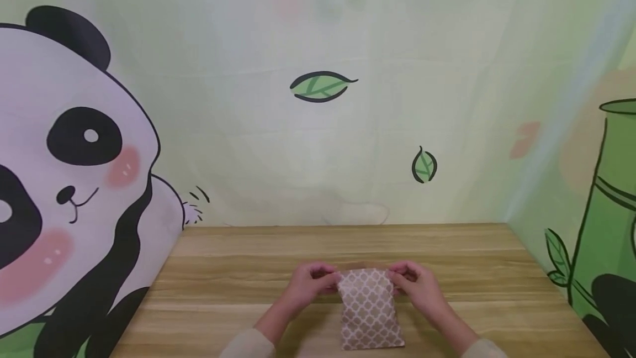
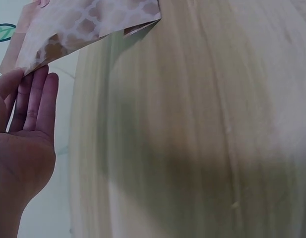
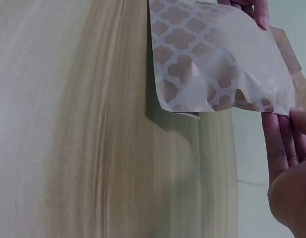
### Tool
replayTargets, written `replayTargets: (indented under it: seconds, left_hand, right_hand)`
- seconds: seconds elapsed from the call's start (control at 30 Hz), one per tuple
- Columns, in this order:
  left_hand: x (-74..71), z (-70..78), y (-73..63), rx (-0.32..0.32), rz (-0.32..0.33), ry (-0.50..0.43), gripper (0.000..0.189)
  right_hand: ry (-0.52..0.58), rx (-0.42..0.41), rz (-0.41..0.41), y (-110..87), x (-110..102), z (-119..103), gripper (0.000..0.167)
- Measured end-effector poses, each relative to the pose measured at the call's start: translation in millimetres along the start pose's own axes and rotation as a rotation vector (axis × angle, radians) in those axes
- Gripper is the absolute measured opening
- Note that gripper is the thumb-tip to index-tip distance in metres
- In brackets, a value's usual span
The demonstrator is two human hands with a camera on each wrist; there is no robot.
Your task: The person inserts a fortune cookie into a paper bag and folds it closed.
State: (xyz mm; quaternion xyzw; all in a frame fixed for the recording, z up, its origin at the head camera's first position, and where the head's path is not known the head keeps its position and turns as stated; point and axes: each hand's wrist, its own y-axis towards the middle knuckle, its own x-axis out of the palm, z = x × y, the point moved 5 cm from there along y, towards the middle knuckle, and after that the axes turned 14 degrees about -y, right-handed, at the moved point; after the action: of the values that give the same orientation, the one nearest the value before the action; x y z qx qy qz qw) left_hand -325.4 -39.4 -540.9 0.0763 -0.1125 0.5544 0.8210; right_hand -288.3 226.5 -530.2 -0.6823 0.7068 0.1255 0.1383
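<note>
A flat paper bag [image 1: 370, 311] with a tan and white quatrefoil pattern is held over the table, its top edge pointing away from me. My left hand [image 1: 307, 287] pinches the top left corner between thumb and fingers. At the opposite top corner, my right hand [image 1: 419, 287] pinches the paper the same way. In the right wrist view the bag [image 3: 202, 64] looks slightly bulged and creased near the top, and a plain brown flap [image 3: 286, 47] sticks out past the patterned edge. Whatever may be inside the bag is hidden.
The wooden table [image 1: 223, 258] spreads around both hands. A cloth backdrop [image 1: 447, 43] with printed leaves rises behind its far edge. Printed on the side panels are a panda [image 1: 134, 126] at the left and green bamboo [image 1: 603, 225] at the right.
</note>
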Motion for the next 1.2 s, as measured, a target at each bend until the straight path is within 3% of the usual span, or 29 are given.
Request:
replayTargets:
  seconds: [0.27,0.43,0.53,0.8,1.2]
  left_hand:
    - [7.9,10.2,7.2,-0.094,-0.02,-0.009,0.036]
    - [11.4,14.3,8.4,-0.137,-0.045,0.092,0.044]
    - [12.2,14.4,7.4,-0.141,-0.085,0.137,0.044]
    - [8.5,13.9,5.4,-0.105,-0.16,0.137,0.026]
    - [8.0,11.2,3.6,-0.076,-0.159,0.115,0.017]
  right_hand:
    - [-0.056,0.003,0.03,-1.1,-4,-4,0.014]
    - [-0.085,-0.009,0.037,-2.0,-4,-5,0.013]
    - [-0.102,-0.02,0.037,-3.0,-3,-5,0.011]
    - [-0.076,-0.034,0.02,-3.1,-3,-6,0.012]
    - [-0.026,-0.033,-0.052,-0.9,-3,-1,0.019]
